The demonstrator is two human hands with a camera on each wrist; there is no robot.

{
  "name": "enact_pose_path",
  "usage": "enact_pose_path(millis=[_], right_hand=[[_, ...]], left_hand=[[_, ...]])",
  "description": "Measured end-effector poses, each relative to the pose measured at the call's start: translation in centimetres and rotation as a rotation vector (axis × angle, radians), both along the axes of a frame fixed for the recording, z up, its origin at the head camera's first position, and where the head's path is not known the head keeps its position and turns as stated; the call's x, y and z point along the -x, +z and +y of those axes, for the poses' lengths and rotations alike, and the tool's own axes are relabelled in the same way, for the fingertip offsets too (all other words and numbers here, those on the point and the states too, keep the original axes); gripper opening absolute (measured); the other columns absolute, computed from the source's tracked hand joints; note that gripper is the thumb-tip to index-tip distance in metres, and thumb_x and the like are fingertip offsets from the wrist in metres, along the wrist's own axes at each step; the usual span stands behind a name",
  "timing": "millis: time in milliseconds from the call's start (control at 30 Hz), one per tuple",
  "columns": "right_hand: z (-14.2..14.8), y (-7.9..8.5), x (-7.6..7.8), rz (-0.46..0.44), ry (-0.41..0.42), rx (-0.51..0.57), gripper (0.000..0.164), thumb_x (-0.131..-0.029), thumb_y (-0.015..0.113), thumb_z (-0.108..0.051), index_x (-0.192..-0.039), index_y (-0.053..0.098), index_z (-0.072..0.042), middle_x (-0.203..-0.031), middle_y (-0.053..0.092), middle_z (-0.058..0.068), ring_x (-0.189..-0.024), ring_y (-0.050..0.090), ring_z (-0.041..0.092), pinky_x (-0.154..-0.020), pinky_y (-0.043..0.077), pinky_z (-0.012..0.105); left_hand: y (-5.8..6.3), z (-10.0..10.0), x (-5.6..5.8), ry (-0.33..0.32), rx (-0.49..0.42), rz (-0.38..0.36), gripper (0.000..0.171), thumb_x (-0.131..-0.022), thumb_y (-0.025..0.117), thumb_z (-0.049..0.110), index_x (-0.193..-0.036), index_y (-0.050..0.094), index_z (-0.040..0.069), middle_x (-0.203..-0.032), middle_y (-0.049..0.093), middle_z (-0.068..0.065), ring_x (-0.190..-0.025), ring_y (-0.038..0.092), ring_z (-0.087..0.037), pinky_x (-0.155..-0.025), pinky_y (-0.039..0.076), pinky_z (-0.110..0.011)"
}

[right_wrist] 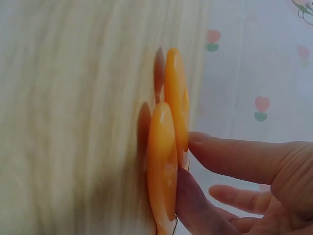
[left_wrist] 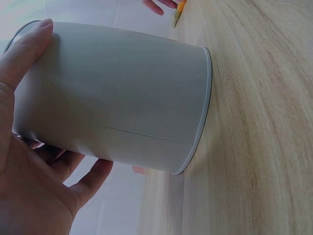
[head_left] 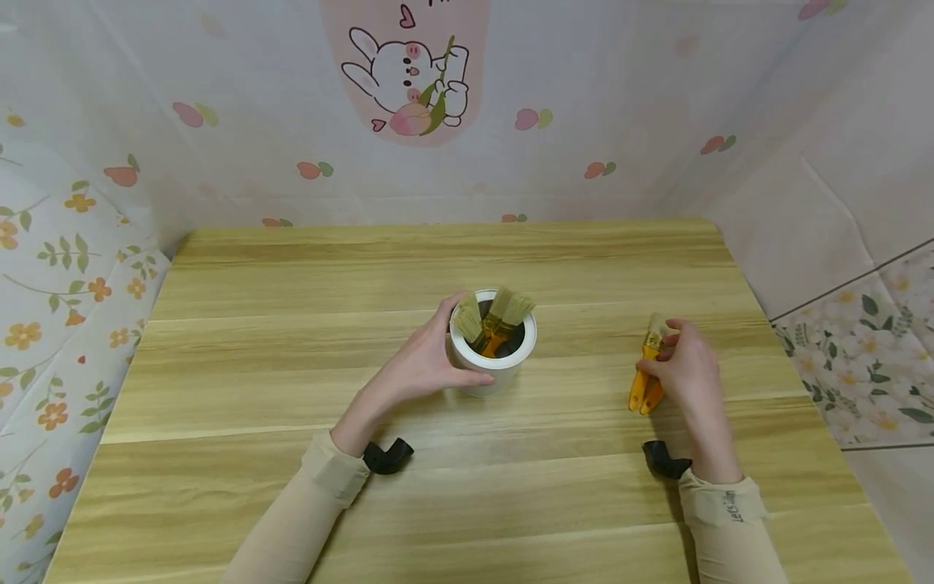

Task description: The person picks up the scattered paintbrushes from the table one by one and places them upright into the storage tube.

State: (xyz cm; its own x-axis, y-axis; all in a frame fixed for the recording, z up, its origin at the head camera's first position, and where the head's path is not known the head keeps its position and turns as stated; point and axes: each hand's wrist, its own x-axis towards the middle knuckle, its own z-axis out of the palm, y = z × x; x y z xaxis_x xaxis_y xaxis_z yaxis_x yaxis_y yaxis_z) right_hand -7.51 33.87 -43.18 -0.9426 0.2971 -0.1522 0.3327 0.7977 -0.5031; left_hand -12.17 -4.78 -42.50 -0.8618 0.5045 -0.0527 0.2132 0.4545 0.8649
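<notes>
Near the table's middle, my left hand grips a white cylindrical can from its left side, thumb in front and fingers behind. In the left wrist view the can's plain wall fills the centre, its base close to the wood. Several paintbrushes stand in the can, bristles up, their lower handles hidden inside. To the right, my right hand pinches two orange-handled paintbrushes with thumb and fingers. Their handles lie side by side close to the tabletop, casting shadows.
The wood-grain table has a patterned sheet hanging behind it and floral cloth at the left. Black curved pieces sit at both wrists, beside the beige sleeves.
</notes>
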Motion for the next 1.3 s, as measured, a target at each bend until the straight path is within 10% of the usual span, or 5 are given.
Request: enact_pose_path(millis=[367, 667, 933, 1300], right_hand=[[0.3, 0.0, 0.6, -0.055, 0.035, 0.083, 0.086, -0.086, 0.080, -0.010, -0.152, 0.031, 0.014, -0.117, 0.061, 0.030, -0.100, 0.068, 0.042, -0.074, 0.058, 0.036], [-0.9, 1.3, 0.9, 0.014, 0.032, 0.245, 0.078, -0.091, 0.072, -0.007, -0.155, 0.031, 0.005, -0.116, 0.055, 0.016, -0.083, 0.056, 0.002, -0.066, 0.058, 0.018], [-2.5, 3.4, 1.1, 0.207, 0.054, 0.356, 0.060, -0.094, 0.070, -0.007, -0.145, 0.040, 0.004, -0.110, 0.054, 0.000, -0.087, 0.054, -0.005, -0.069, 0.056, 0.013], [-8.1, 8.0, 1.3, 0.616, 0.214, 0.859, 0.032, -0.091, 0.068, 0.011, -0.110, 0.053, -0.011, -0.100, 0.065, 0.004, -0.080, 0.066, 0.010, -0.067, 0.063, 0.026]], left_hand=[[0.0, 0.0, -0.1, -0.001, 0.007, 0.000, 0.123, -0.069, 0.094, 0.046, -0.163, 0.018, 0.024, -0.159, 0.042, -0.006, -0.145, 0.046, -0.033, -0.117, 0.039, -0.062], [-0.1, 0.0, -0.1, 0.004, 0.015, 0.018, 0.123, -0.068, 0.095, 0.046, -0.162, 0.019, 0.024, -0.158, 0.043, -0.007, -0.144, 0.048, -0.034, -0.116, 0.041, -0.061], [-0.1, -0.1, -0.1, 0.014, 0.019, 0.023, 0.120, -0.068, 0.095, 0.047, -0.161, 0.021, 0.026, -0.155, 0.046, -0.006, -0.141, 0.050, -0.033, -0.114, 0.042, -0.061], [-0.1, 0.0, -0.2, 0.008, -0.003, 0.012, 0.118, -0.069, 0.095, 0.046, -0.160, 0.022, 0.029, -0.153, 0.047, -0.003, -0.140, 0.050, -0.030, -0.115, 0.042, -0.060]])
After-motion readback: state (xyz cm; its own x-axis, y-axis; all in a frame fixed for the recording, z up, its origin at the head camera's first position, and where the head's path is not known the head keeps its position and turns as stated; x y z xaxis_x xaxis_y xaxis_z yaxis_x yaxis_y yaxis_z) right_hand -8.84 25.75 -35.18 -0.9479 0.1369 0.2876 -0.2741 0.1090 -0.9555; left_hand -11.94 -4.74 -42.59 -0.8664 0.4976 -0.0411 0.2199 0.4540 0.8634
